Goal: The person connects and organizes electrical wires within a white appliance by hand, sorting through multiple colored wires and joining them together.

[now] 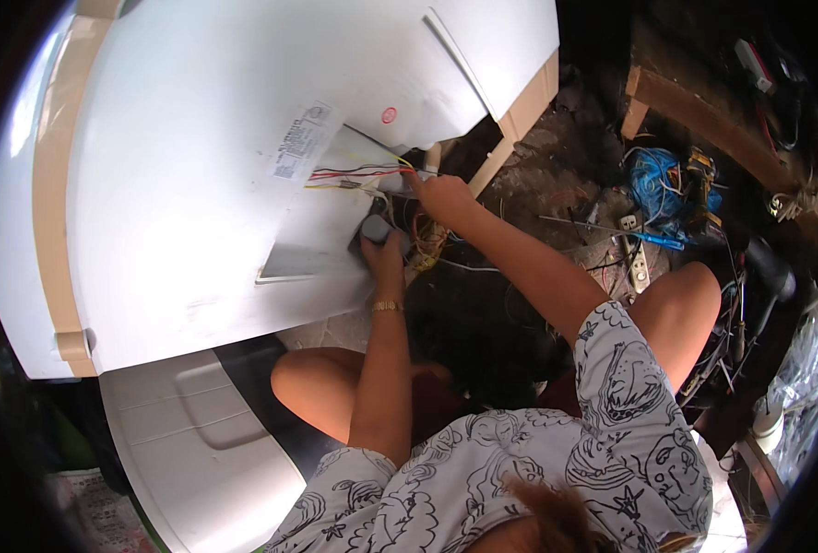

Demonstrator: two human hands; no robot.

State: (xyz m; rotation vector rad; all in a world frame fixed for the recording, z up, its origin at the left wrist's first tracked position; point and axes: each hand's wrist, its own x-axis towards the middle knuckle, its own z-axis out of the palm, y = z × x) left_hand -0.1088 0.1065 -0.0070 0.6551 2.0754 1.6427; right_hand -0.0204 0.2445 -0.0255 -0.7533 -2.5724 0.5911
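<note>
A white appliance cabinet fills the upper left, with an opening at its lower right corner. Red, black and yellow wires run across that opening. At their right end my right hand is closed, fingers pinched on the wires with the fingertips partly hidden. Lower and to the left, my left hand wraps round a dark grey cylinder with a round flat end, at the edge of the opening. More yellow and pale wires hang in a tangle just right of the left hand.
A white panel lies at the lower left. To the right are a wooden bench, a blue bundle of cord, a yellow-and-black power tool, a power strip and a blue-handled screwdriver on the cluttered ground.
</note>
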